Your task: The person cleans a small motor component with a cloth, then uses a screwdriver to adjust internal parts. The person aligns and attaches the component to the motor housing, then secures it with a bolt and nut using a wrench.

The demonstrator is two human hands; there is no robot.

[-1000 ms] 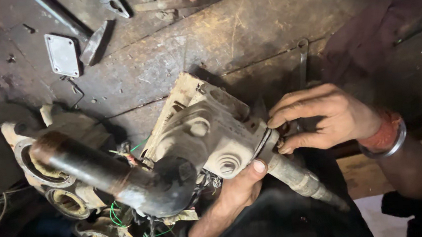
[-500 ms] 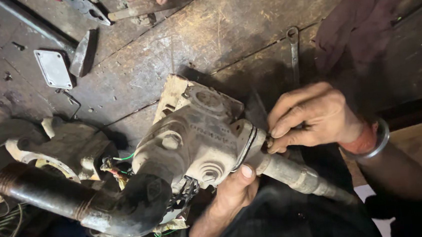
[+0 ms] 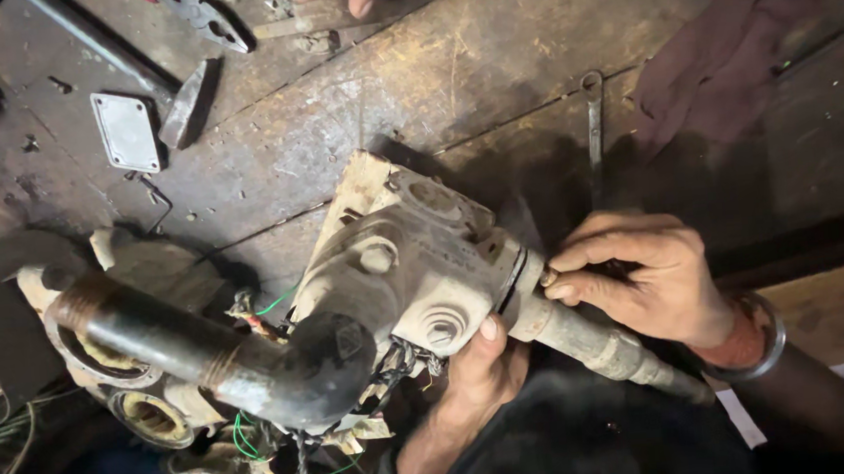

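Grimy wooden desk (image 3: 488,51) under a pale metal housing (image 3: 414,268): left hand (image 3: 483,373) grips its lower edge, right hand (image 3: 646,275) fingers pinched at the collar where a grey pipe (image 3: 591,339) runs down-right, black elbow pipe (image 3: 241,357) opposite.

Metal plate (image 3: 127,130), hammer (image 3: 186,103), wrench (image 3: 594,118)
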